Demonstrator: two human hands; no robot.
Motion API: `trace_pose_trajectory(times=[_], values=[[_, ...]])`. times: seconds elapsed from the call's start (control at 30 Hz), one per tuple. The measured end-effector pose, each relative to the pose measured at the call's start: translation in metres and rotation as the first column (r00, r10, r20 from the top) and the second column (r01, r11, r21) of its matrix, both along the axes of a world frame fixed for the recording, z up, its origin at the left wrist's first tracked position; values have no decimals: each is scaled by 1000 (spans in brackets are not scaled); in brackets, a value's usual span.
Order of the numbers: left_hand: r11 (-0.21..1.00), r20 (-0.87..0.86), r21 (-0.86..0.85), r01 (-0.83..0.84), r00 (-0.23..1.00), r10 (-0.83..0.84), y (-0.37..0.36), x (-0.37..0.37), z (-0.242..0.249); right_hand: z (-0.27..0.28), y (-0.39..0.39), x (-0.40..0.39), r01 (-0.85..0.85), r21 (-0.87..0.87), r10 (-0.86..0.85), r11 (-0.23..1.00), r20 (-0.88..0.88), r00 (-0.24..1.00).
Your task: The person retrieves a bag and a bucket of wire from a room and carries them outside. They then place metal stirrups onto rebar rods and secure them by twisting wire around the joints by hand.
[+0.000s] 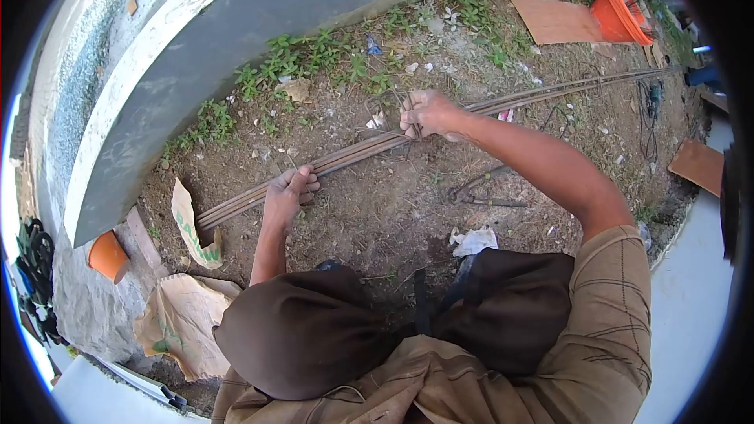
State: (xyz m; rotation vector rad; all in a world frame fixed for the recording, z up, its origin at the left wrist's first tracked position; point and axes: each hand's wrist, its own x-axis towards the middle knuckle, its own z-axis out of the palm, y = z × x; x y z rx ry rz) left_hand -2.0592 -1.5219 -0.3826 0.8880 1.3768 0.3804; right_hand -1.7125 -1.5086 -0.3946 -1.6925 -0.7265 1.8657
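Note:
A bundle of long thin steel rods runs slantwise over the dirt in front of me. My right hand is closed at the bundle's upper side, its fingers pinching a bent wire stirrup that loops about the rods. Further down the bundle, my left hand is closed at the rods with the thumb on top. Thin wire ends stick out beside its fingers, which partly hide another stirrup. Pincers with long handles lie on the soil, right of the rods.
A torn paper sack piece surrounds the rods' near end; a larger sack lies below it. A low grey wall curves behind. An orange bucket, a brown board and an orange pot stand around.

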Motion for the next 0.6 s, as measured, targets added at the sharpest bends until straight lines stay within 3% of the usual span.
trace_pose_trajectory(times=[0.17, 0.37, 0.4, 0.47, 0.57, 0.6], values=[[999, -56, 7, -45, 997, 45, -3, 6, -1, -24, -34, 161, 220, 59, -228, 974, 236, 945], [998, -121, 29, -56, 991, 59, -4, 9, -8, -30, -81, 328, 498, 175, -520, 849, 443, 730], [998, -132, 28, -54, 990, 57, -4, 9, -10, -38, -86, 352, 381, 209, -419, 901, 648, 636], [999, -142, 24, -41, 989, 44, -4, 11, -11, -58, -95, 382, 124, 168, -200, 978, 929, 311], [1000, -121, 6, -28, 992, 28, -4, 11, -17, -9, -89, 305, -170, 249, -287, 954, 921, -265], [1000, -106, -9, -23, 994, 22, -5, 13, -20, -4, -82, 282, -200, 236, -244, 951, 970, -14]])
